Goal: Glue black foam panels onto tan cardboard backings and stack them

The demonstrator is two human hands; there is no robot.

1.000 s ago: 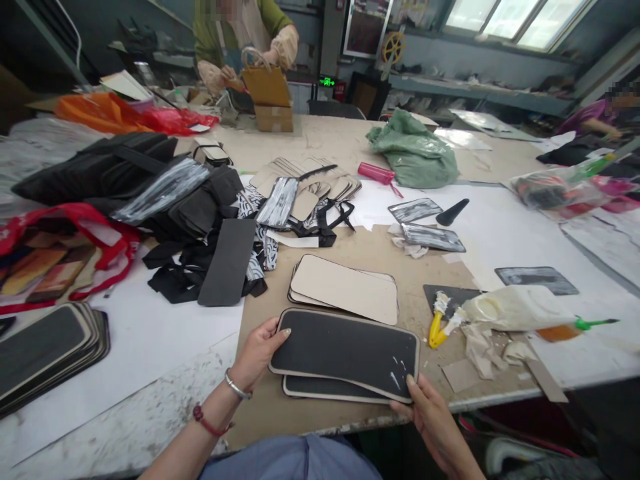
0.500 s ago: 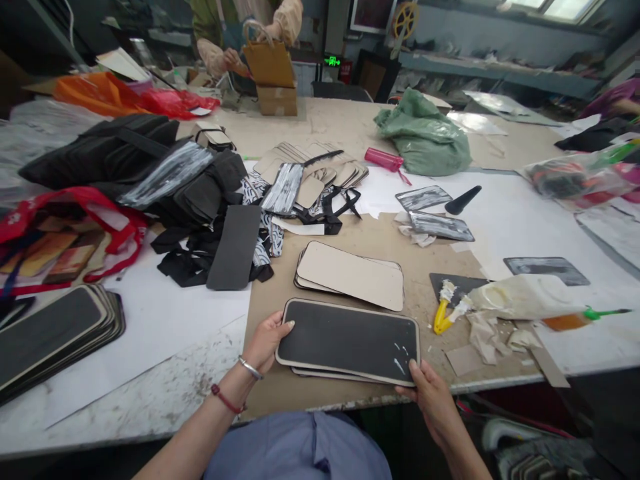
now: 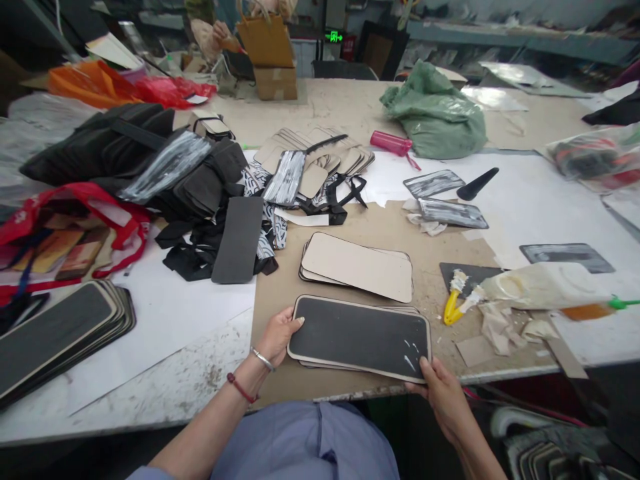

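Note:
A long black panel with a beige border and rounded corners [image 3: 357, 337] lies between my hands, over a few similar panels whose edges show beneath it. My left hand [image 3: 281, 338] grips its left end, thumb on top. My right hand [image 3: 440, 390] pinches the lower right corner, thumb on top and fingers under the edge. White smears mark the black face near that corner. Just beyond lies a short stack of beige panels [image 3: 357, 263]. A plain dark grey panel [image 3: 237, 240] rests farther left on black straps.
Two yellow-handled brushes [image 3: 454, 308] with white-caked bristles lie right, beside a cut-open whitish plastic container [image 3: 545, 287]. Bordered panels [image 3: 60, 333] are stacked at left. Behind are black padded pieces [image 3: 115, 143], a green bag [image 3: 435, 113] and a co-worker's hands [image 3: 213, 40] near a tan bag [image 3: 267, 43].
The camera view has shifted slightly, so the scene sits a little differently in the picture. Both hands keep their hold on the panel, which stays in about the same place.

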